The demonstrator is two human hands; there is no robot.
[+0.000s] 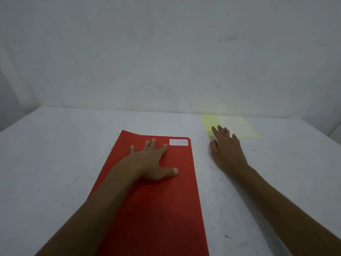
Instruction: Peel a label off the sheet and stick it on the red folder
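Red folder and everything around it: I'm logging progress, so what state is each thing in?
Red folder: closed, flat on the table, label on it.
White label: stuck at the folder's far right corner.
Yellow label sheet: flat on the table.
Left hand: spread, pressing the folder.
Right hand: open, fingertips on the sheet.

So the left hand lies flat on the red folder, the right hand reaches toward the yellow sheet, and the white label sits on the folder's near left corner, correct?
Not quite: the head view shows the white label on the far right corner of the red folder, not the near left. The rest holds: the left hand lies flat on the folder, and the right hand reaches toward the yellow sheet.
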